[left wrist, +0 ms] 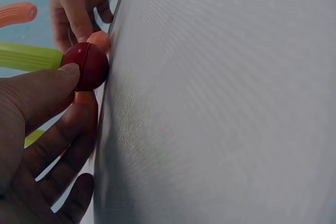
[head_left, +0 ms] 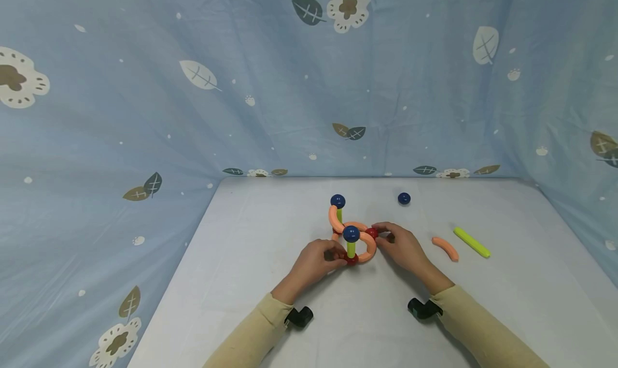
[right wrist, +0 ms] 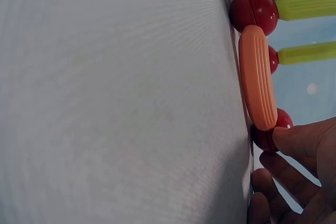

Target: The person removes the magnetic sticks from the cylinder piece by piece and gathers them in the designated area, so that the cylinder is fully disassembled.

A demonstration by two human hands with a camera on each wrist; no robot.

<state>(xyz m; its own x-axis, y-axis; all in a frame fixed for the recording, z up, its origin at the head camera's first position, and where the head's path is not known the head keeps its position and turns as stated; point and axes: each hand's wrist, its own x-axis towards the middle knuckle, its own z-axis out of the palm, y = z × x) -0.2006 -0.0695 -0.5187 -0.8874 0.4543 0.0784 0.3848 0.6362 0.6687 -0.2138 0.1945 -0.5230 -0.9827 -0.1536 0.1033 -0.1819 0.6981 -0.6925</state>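
Note:
On the table stands a toy frame of curved orange rods [head_left: 369, 248] joined in a ring by red balls. Two yellow-green rods [head_left: 351, 249] rise from it, topped by a near blue ball [head_left: 351, 234] and a far blue ball [head_left: 338, 201]. An upper orange rod [head_left: 334, 218] curves near these tops; its joints are partly hidden. My left hand [head_left: 314, 262] pinches the near red ball [left wrist: 86, 66] between thumb and fingers. With thumb and fingertips, my right hand [head_left: 404, 251] holds the right-hand red ball [right wrist: 283, 119], at one end of an orange rod [right wrist: 257, 77].
Right of the right hand lie a loose orange curved rod [head_left: 445, 248] and a yellow-green straight rod [head_left: 472, 242]. A loose blue ball [head_left: 404, 198] sits toward the back of the white table [head_left: 260, 223]. Patterned blue cloth [head_left: 289, 78] hangs behind and at the sides.

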